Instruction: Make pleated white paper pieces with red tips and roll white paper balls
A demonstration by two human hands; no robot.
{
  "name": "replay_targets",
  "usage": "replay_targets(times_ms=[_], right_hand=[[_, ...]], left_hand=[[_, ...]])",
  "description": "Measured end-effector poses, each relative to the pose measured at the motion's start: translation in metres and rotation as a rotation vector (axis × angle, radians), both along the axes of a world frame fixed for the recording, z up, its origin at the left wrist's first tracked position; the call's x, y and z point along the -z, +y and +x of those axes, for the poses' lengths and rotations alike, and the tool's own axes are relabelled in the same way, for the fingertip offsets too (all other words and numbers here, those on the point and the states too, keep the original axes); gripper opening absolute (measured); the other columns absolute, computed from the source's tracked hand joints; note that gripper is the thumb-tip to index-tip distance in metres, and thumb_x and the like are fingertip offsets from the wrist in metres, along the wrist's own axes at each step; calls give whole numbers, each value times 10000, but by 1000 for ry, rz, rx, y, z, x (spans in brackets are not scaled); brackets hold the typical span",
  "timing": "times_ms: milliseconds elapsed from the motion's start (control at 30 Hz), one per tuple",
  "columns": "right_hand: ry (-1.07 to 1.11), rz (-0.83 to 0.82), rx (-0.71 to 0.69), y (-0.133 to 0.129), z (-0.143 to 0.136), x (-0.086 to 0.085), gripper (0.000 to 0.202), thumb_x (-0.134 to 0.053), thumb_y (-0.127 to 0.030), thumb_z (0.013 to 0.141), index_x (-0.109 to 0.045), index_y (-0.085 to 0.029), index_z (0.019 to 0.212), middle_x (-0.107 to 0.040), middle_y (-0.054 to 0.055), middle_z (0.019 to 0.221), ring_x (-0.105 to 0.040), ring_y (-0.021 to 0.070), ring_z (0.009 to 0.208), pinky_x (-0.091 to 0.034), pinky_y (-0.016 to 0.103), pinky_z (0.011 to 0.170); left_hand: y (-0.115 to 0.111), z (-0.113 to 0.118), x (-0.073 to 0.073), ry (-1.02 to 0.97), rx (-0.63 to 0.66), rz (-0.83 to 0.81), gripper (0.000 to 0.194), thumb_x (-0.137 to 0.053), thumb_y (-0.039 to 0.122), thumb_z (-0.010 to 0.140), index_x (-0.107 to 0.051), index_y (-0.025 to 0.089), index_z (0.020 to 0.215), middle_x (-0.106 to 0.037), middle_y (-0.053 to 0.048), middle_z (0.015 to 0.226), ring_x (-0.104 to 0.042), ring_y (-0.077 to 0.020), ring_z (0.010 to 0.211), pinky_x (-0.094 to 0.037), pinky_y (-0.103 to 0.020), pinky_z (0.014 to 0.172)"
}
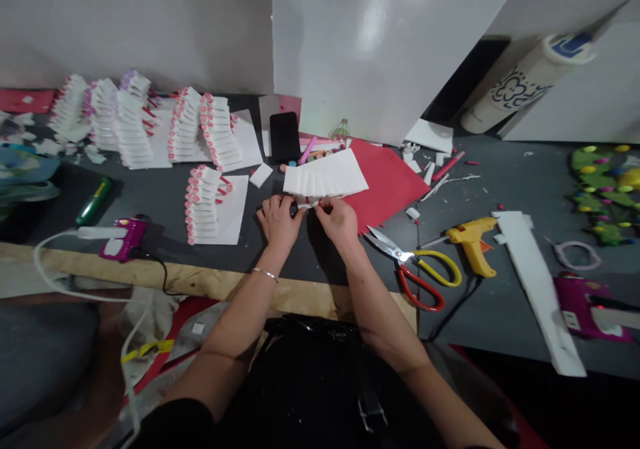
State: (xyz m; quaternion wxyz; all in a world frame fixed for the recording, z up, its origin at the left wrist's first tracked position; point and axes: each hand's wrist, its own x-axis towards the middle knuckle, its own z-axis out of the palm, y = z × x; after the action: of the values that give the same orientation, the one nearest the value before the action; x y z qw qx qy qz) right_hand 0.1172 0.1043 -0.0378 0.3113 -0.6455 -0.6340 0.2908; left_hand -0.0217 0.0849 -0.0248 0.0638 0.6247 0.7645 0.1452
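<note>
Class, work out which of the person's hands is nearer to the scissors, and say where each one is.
Right: the right hand is just left of the scissors, close to their blade tips; the left hand is farther left.

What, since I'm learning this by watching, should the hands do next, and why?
Probably a light pinch along the near edge of the pleated white paper: the left hand and right hand are close together at that edge, while the glue gun and scissors lie unheld to the right.
</note>
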Motion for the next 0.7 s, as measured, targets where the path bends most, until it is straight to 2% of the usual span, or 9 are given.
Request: replay_targets(times_ms=[100,400,700], right_hand=[[-17,-40,-8,3,1,0,115,-602,-278,841,-668,-203,783,-736,69,826,-674,230,790,-471,323,712],[-82,25,-5,6,-2,-4,136,-590,-270,853,-664,-198,765,-730,85,825,-664,228,778,-447,308,686],[-214,33,5,4,-6,-5,100,-602,-245,855,-653,-195,785,-722,75,831,-647,214,760,-401,284,645]], left_hand=[[0,0,1,-5,-2,2,318,-628,464,880,-661,269,1129,-623,-113,1163,-502,-344,1123,-392,-466,921],[0,-1,4,10,-1,12,320,-635,479,874,-669,263,1108,-631,-109,1149,-508,-331,1112,-390,-458,916],[-1,1,0,16,-14,-17,330,-609,500,888,-656,286,1135,-629,-88,1180,-503,-312,1130,-387,-435,930]])
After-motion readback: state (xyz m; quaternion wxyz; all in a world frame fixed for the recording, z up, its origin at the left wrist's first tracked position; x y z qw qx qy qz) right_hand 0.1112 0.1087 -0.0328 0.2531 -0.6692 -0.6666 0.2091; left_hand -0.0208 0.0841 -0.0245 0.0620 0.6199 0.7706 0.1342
